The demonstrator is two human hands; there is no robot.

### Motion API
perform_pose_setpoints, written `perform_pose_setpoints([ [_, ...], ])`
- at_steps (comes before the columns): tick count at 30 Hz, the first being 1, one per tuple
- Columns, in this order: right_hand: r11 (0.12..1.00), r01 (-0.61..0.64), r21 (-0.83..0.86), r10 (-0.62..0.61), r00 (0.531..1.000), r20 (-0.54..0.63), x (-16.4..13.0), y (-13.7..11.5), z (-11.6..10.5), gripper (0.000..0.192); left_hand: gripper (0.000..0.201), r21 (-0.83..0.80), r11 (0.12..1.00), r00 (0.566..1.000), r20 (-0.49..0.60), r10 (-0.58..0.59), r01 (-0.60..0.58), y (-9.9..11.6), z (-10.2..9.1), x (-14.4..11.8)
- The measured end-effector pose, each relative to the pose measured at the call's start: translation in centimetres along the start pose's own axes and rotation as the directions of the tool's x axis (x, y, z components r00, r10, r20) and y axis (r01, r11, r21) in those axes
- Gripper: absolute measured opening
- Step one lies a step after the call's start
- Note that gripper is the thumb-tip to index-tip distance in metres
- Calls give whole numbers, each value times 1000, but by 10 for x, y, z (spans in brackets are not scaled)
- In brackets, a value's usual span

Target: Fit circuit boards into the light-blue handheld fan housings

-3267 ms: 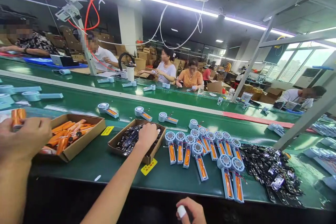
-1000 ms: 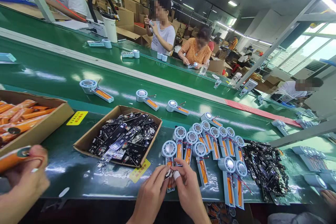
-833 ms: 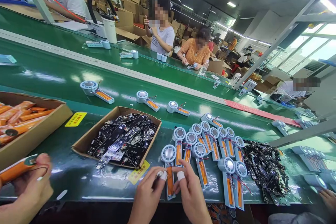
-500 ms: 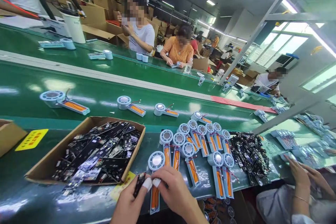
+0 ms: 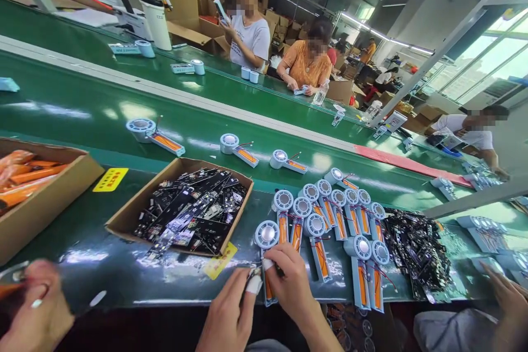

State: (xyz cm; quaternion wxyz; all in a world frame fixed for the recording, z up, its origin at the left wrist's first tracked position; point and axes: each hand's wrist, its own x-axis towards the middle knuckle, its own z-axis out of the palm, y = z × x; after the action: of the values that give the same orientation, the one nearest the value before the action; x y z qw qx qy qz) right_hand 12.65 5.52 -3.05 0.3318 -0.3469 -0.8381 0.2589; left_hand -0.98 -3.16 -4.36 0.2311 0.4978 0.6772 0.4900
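Observation:
My left hand [image 5: 231, 305] is closed on a small circuit board, mostly hidden by the fingers; the thumb wears a white finger cover. My right hand [image 5: 292, 283] is closed beside it, fingertips pinched close to the board; what they hold, if anything, is too small to make out. Just behind both hands lies a light-blue handheld fan body [image 5: 267, 235]. Its orange battery [image 5: 269, 289] shows in the handle, partly covered by my right hand. Several similar fan bodies [image 5: 316, 225] with orange batteries and thin wires lie to the right.
A cardboard box of circuit boards [image 5: 117, 225] stands left of my hands, with a yellow label nearby. Another box [image 5: 78, 187] holds orange packs. More boards [image 5: 416, 253] are heaped at right. A co-worker's hand [image 5: 41, 302] is at lower left, another's [image 5: 505, 291] at right. Fan bodies lie along the green belt [image 5: 193, 115].
The view has swung left, so the scene sits further right, and the box of orange packs and a co-worker's hand now show at left. My hands stay together near the same fan body.

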Motion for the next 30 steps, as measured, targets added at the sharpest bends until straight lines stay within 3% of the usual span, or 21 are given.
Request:
perform_pose_setpoints([
  [5, 977, 101, -190, -98, 995, 29, 5, -5, -1, 21, 37, -16, 997, 995, 73, -75, 76, 0, 8, 17],
  [8, 947, 148, -285, -146, 989, 26, 8, -9, 1, 23, 35, 8, 999, 997, 75, -35, 34, -3, 10, 21],
  [13, 904, 186, -385, -205, 979, -8, 11, -14, 5, 23, 31, 94, 982, 986, 22, 164, -165, -12, 14, 16],
  [18, 882, 129, -453, -110, 992, 69, 10, -19, 2, 22, 31, 335, 864, 914, -19, 405, -376, -25, 20, 9],
  [22, 917, 108, -385, -56, 988, 143, 10, -16, -3, 19, 29, 343, 825, 881, 16, 474, -450, -31, 18, 11],
  [30, 982, 132, -133, -84, 944, 319, 12, 3, -22, 25, 30, 137, 879, 885, 170, 434, -458, -30, 6, 20],
])
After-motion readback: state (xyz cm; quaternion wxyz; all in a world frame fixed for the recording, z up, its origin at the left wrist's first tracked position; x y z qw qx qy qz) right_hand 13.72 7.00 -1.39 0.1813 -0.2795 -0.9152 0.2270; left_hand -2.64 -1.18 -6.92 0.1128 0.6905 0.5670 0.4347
